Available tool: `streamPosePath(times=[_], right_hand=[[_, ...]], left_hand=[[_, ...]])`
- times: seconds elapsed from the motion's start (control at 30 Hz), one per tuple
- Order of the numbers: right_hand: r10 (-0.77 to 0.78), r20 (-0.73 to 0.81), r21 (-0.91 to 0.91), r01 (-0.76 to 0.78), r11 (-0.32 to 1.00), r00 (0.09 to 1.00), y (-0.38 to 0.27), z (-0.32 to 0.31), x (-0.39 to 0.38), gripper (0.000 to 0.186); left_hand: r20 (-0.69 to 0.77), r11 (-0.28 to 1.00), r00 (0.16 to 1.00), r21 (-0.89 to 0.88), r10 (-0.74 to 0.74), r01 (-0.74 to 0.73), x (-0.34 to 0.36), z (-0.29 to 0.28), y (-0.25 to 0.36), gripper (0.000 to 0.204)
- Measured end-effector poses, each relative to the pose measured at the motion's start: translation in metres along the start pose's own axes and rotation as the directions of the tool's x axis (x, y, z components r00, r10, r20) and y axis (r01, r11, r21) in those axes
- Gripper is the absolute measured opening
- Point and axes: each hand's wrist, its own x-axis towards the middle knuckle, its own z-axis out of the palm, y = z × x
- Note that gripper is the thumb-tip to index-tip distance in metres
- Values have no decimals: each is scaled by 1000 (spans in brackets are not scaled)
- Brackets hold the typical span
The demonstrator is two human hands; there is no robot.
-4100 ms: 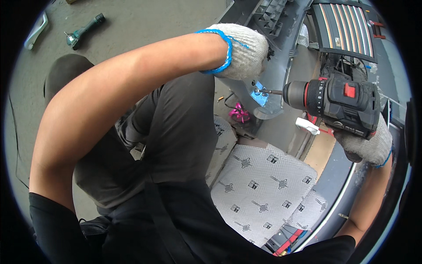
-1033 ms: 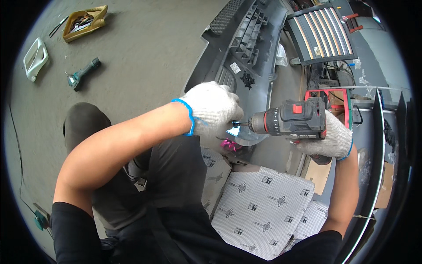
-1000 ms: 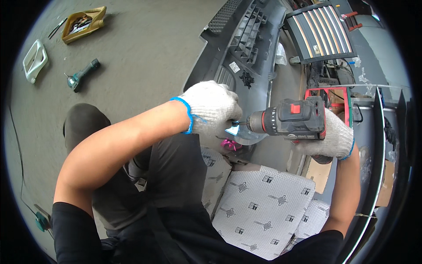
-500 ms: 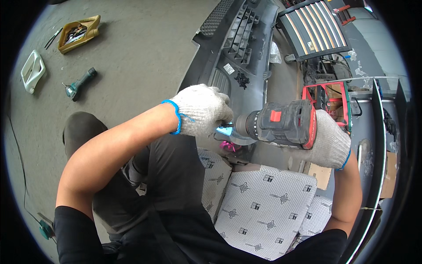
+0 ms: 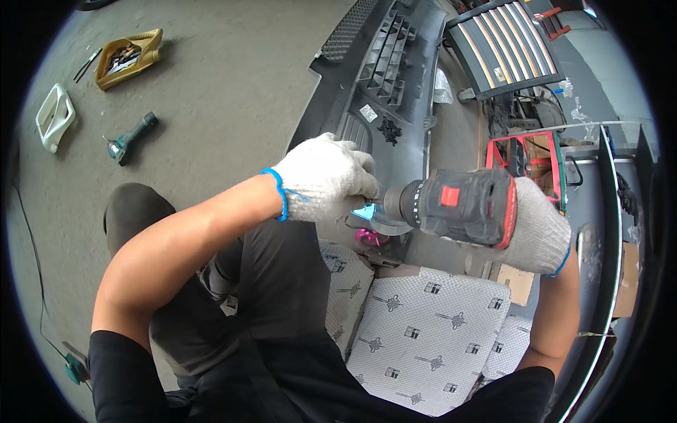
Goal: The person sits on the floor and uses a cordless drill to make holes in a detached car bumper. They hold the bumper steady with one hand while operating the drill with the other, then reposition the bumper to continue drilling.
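My left hand point(image 5: 326, 176), in a white knit glove with a blue cuff, has its fingers curled at the tip of the drill's bit; what they hold is hidden. My gloved right hand point(image 5: 529, 229) grips a black and red cordless drill point(image 5: 458, 206), which lies horizontally with its chuck toward my left hand. Just below the bit show a small blue piece point(image 5: 364, 211) and a pink bow-like item point(image 5: 370, 237), beside the near end of a long dark grey bumper point(image 5: 384, 70).
Padded patterned mats point(image 5: 423, 338) lie under me. On the floor at left are a teal power tool point(image 5: 130, 141), a white plastic part point(image 5: 56, 116) and a yellow container of tools point(image 5: 127, 60). At right stand a drawer cabinet point(image 5: 504, 49), a red crate point(image 5: 502, 151) and metal rails point(image 5: 606, 282).
Since the earliest frame, my left hand has come lower and the drill leftward toward it, with the view shifted. In the last second, the drill has tilted and my right hand has dropped slightly.
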Motion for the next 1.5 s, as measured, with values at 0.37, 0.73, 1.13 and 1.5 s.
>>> streamPosePath(times=[0.37, 0.73, 1.13, 1.5], right_hand=[[311, -38, 361, -278, 890, 950, -12, -8, 8, 42], [477, -58, 678, -317, 663, 877, 3, 49, -15, 41], [427, -223, 443, -300, 845, 876, -9, 70, -24, 46], [452, -283, 574, -229, 786, 846, -10, 86, -28, 46]], left_hand=[[240, 918, 944, -271, -226, 289, 3, -20, -6, 24], [433, 891, 856, -214, -281, 400, 17, -15, -7, 20], [466, 856, 827, -237, -315, 460, 17, -13, -11, 25], [363, 874, 877, -251, -313, 416, 9, -14, -11, 28]])
